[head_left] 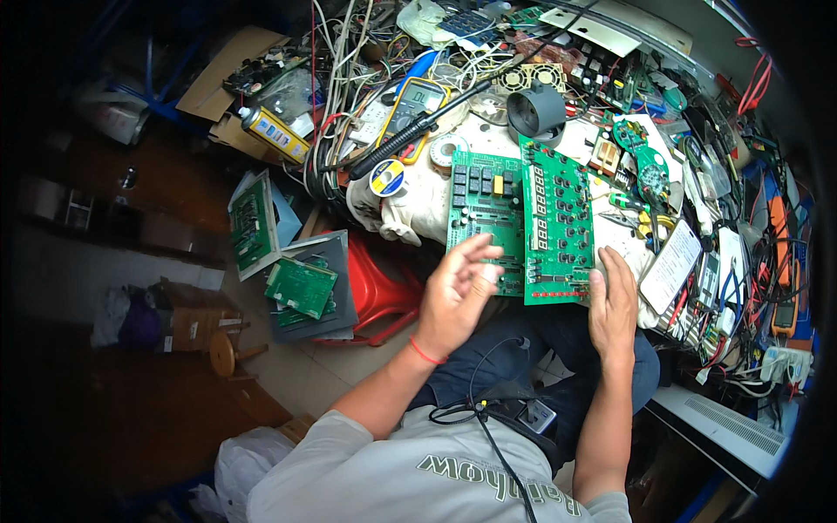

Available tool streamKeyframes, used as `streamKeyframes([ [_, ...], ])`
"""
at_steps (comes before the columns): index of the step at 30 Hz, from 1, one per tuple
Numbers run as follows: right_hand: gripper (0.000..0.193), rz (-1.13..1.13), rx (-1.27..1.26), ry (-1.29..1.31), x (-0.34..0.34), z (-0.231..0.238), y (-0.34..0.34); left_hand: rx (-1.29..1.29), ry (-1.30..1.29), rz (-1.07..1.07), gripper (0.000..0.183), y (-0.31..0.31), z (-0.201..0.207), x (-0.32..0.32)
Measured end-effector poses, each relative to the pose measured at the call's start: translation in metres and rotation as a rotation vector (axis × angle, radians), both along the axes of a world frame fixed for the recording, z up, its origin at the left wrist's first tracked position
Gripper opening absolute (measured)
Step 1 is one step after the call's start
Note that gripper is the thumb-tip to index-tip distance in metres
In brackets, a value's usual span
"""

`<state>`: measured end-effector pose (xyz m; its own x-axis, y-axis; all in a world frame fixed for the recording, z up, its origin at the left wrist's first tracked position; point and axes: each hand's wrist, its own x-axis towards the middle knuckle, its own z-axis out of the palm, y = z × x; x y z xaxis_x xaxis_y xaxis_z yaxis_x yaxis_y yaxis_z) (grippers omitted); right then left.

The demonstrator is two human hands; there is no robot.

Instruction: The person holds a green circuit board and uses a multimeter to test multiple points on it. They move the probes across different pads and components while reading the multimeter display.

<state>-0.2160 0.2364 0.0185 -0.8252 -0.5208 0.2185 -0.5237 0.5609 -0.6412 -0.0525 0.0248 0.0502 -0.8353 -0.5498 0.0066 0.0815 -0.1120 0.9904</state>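
Two green circuit boards lie side by side at the near edge of the cluttered bench. The left board (488, 213) carries black relays and one yellow part. A row of digit displays and black push buttons covers the right board (562, 227), with small red parts along its lower edge. My left hand (458, 292) hovers at the left board's lower left corner, fingers loosely bent and apart from the thumb. Along the right board's lower right edge is my right hand (615, 305), fingers stretched out, thumb near the edge; whether it touches I cannot tell.
A yellow multimeter (414, 113), a solder spool (387, 178) and a grey roll (536, 112) stand behind the boards. A phone (671, 266) lies at right among tools and wires. On the left, more boards (301, 286) rest over a red stool (379, 279).
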Motion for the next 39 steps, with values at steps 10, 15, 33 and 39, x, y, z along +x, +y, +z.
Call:
streamKeyframes([
  [10, 0.045, -0.026, -0.246, -0.117, 0.014, 0.011, 0.066, -1.028, -0.348, 0.433, 0.026, -0.215, 0.018, -0.031],
  [15, 0.046, -0.073, -0.242, -0.067, 0.019, 0.005, 0.092, -1.317, -0.789, 0.104, 0.045, -0.254, 0.016, -0.065],
  [33, 0.035, -0.296, -0.181, 0.015, 0.018, -0.035, 0.134, -0.779, -0.54, 0.09, 0.043, -0.219, 0.043, -0.125],
  [39, 0.039, -0.365, -0.288, -0.034, 0.018, -0.04, 0.142, -0.887, -0.581, -0.025, 0.059, -0.206, 0.002, -0.162],
])
